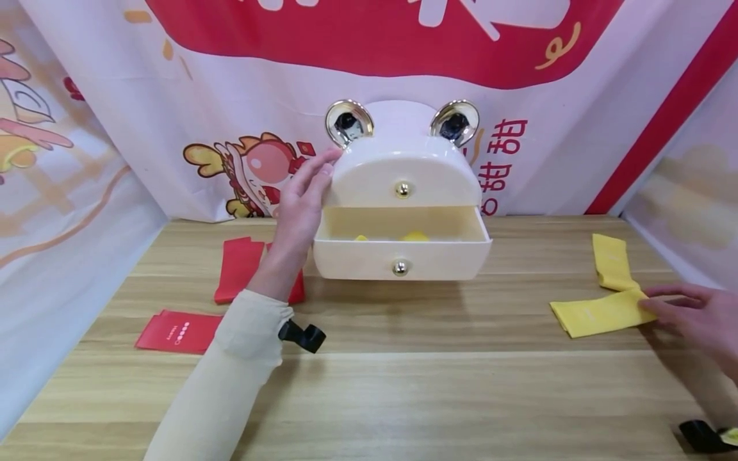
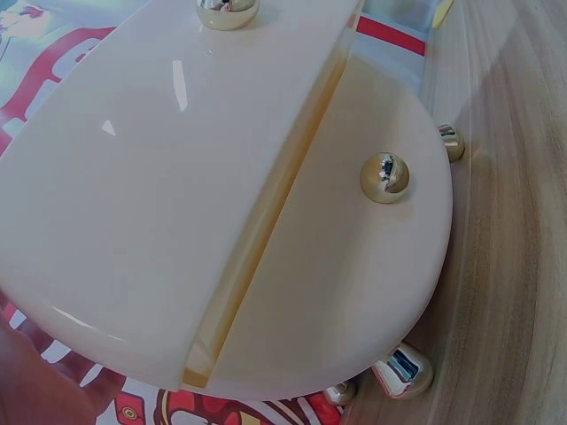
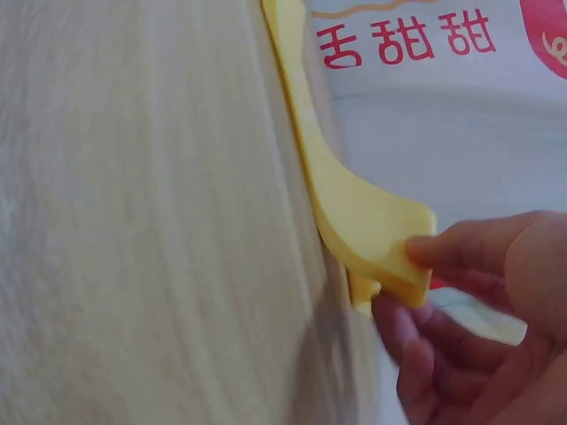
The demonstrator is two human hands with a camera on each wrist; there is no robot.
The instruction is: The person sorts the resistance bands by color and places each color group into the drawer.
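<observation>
A white box (image 1: 398, 128) with two big shiny eyes (image 1: 455, 123) stands on the wooden table (image 1: 438, 403), near the back. It looks a bit like a frog. The top drawer (image 1: 369, 182) is pushed in, and it has a round gold knob (image 1: 403, 189) on it. The bottom drawer (image 1: 357, 261) is pulled out, and it has a round knob too. Two small yellow bits (image 1: 415, 237) peek up from inside that drawer, but the front hides most of them. The left wrist view shows small shiny feet (image 2: 403, 370) under the box.

The left hand (image 1: 302, 202) rests on the left side of the box, up near one eye. Its fingers are not wrapped round anything. Its sleeve (image 1: 207, 397) is pale, and a little black clip (image 1: 302, 336) sits at the wrist.

The right hand (image 1: 692, 317) pinches the right end of a yellow strip (image 1: 602, 314). The thumb is on top and the fingers are under it. The strip is on the right side of the table, well apart from the box. More yellow (image 1: 612, 262) lies just behind it, and I cannot tell if it is all one piece.

Red strips (image 1: 179, 331) lie on the left side of the table, by the left arm. Behind the table hangs a white cloth (image 1: 144, 128) with red shapes and a cartoon on it.
</observation>
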